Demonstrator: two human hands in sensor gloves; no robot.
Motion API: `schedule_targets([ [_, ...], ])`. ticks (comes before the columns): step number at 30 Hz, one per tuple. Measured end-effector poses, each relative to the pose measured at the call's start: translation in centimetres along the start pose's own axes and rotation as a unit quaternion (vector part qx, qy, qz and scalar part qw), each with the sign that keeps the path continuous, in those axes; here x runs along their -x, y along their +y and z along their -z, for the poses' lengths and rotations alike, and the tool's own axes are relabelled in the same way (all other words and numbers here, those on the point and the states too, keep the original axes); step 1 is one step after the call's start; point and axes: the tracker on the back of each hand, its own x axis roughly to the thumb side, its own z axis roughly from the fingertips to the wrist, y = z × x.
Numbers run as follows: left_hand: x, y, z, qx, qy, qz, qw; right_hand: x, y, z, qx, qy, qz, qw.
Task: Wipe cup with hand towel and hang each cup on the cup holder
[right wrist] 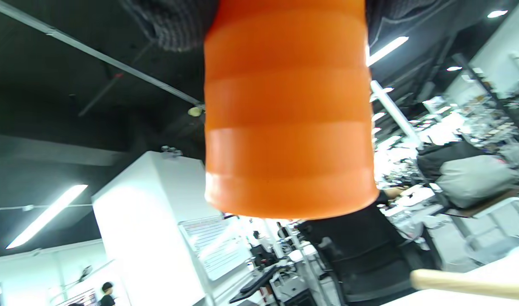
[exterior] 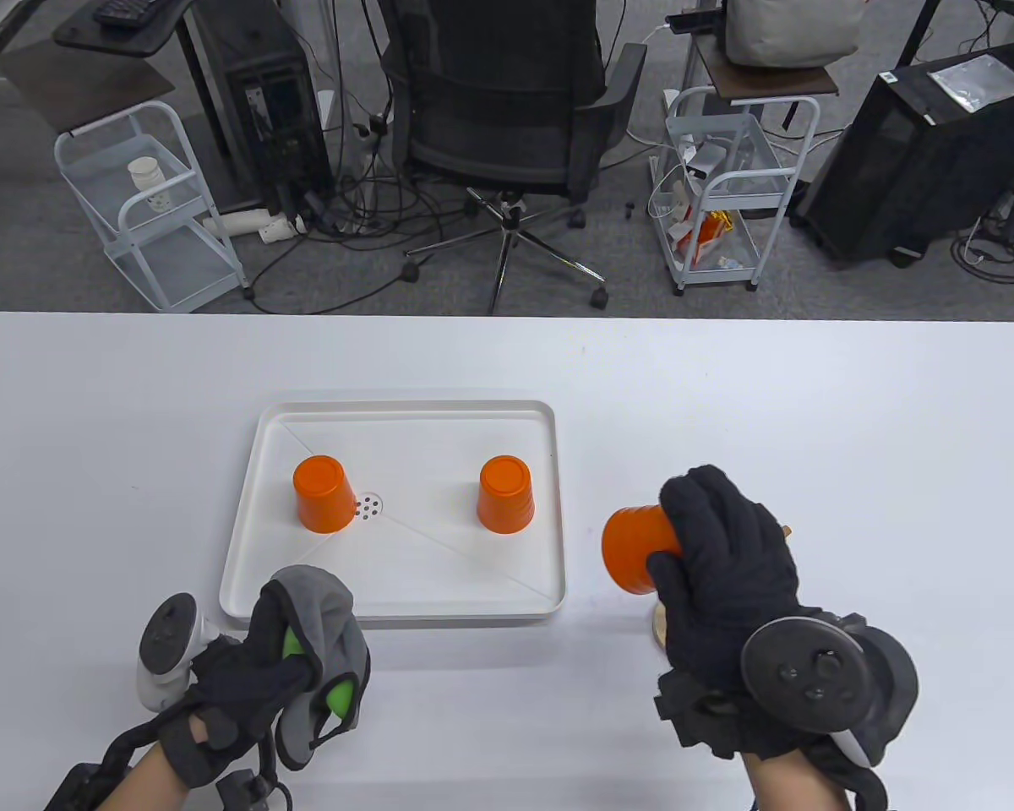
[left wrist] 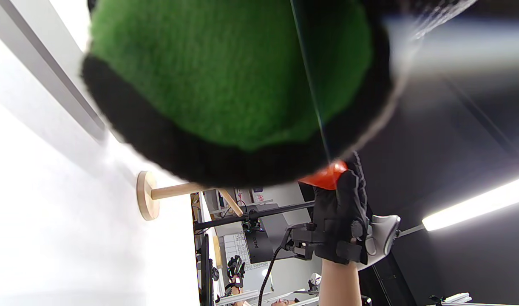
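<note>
A: Start at the left — what's there?

B: The left hand (exterior: 283, 667) is low on the counter (exterior: 811, 405), its grip bunched round the grey hand towel (exterior: 325, 625). Just beyond it the white tray (exterior: 245, 515) carries two orange cups upside down, the left cup (exterior: 324, 493) beside the drain holes and the right cup (exterior: 505, 494) well apart from it.

A: And on the right?

B: The right hand (exterior: 722, 583) has its grip clamped on the third orange cup (exterior: 635, 547), tipped on its side above the wooden cup holder (left wrist: 151, 195) — mostly hidden under the glove in the table view.

A: How should the hanging go?

B: I'd judge it best to turn the cup's mouth toward a free peg (left wrist: 231, 202), slide it well on, and loosen the fingers only once it sits steady. The light stand could tip if nudged.

A: Any writing?

B: None legible on the cups, towel or tray.
</note>
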Motion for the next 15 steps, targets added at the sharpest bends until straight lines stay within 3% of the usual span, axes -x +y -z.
schedule_targets([
  [9, 0.0, 0.0, 0.0, 0.000, 0.001, -0.005, 1.000, 6.8, -2.0, 1.9, 0.009, 0.160, 0.016, 0.987],
  [15, 0.0, 0.0, 0.0, 0.001, 0.006, -0.007, 1.000, 10.4, -1.4, 2.4, 0.001, 0.238, 0.041, 0.970],
])
